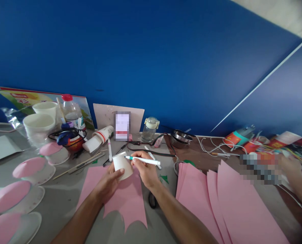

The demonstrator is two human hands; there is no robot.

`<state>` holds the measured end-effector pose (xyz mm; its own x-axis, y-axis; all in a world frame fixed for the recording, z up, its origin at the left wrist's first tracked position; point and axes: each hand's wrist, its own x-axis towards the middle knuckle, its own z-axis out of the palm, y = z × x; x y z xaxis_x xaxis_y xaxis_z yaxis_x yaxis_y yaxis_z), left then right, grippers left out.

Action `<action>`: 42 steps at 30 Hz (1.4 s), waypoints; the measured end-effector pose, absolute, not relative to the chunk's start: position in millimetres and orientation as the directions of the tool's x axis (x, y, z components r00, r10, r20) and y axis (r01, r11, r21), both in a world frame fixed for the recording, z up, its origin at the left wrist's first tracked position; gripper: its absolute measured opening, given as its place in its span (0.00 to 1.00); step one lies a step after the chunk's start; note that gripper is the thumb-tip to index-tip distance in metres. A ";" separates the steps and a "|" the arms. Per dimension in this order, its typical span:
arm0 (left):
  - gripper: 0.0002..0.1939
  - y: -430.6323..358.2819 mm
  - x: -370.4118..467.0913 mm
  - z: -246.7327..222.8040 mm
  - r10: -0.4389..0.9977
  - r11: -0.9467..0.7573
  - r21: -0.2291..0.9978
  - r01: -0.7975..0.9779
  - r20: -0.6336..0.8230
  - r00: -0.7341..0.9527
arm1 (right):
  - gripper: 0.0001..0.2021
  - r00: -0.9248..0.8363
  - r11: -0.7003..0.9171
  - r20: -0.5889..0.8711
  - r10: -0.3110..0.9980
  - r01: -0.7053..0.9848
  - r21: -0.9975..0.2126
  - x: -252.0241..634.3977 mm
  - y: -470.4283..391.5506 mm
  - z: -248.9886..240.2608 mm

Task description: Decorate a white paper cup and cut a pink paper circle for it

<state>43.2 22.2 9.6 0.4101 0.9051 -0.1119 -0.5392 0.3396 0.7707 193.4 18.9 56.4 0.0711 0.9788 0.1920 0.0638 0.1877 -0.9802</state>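
My left hand (111, 179) is wrapped round a white paper cup (122, 166), its thumb on the cup's side. The cup is tilted above a pink paper sheet (127, 210) with scalloped cut edges. My right hand (144, 169) grips a white marker (147, 160) with a green band, its tip at the cup's upper edge. Whether the tip touches the cup I cannot tell. To the left stand several cut white cups (40, 169) with pink paper on top.
Stacked white cups (39, 123), a red-capped bottle (72, 112) and a glass jar (149, 130) stand along the blue wall. A pink paper stack (238, 200) lies at right. Beyond it is another person's hand (293, 166) holding something blurred out.
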 end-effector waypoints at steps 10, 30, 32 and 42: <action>0.30 22.3 43.2 9.6 0.905 0.343 0.764 -0.546 -0.112 0.411 | 0.07 0.101 0.178 0.178 0.979 0.011 -0.984 193.6 20.1 53.8; 0.29 25.0 39.6 7.5 0.906 0.353 0.697 -0.624 -0.090 0.413 | 0.19 0.194 0.201 0.201 0.960 0.022 -0.979 192.6 21.7 46.6; 0.27 27.3 39.6 7.4 0.908 0.338 0.698 -0.632 -0.066 0.413 | 0.16 0.171 0.202 0.212 0.962 0.071 -0.977 192.4 21.4 48.6; 0.26 28.0 48.8 2.1 0.949 0.243 0.703 -0.669 -0.029 0.315 | 0.14 0.051 0.289 0.297 0.954 0.114 -0.950 187.3 16.6 42.7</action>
<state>48.8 28.0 2.1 0.3146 0.9488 -0.0288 -0.6687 0.2431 0.7026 187.3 16.6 42.7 0.0509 0.9536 0.2966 0.1143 0.2895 -0.9503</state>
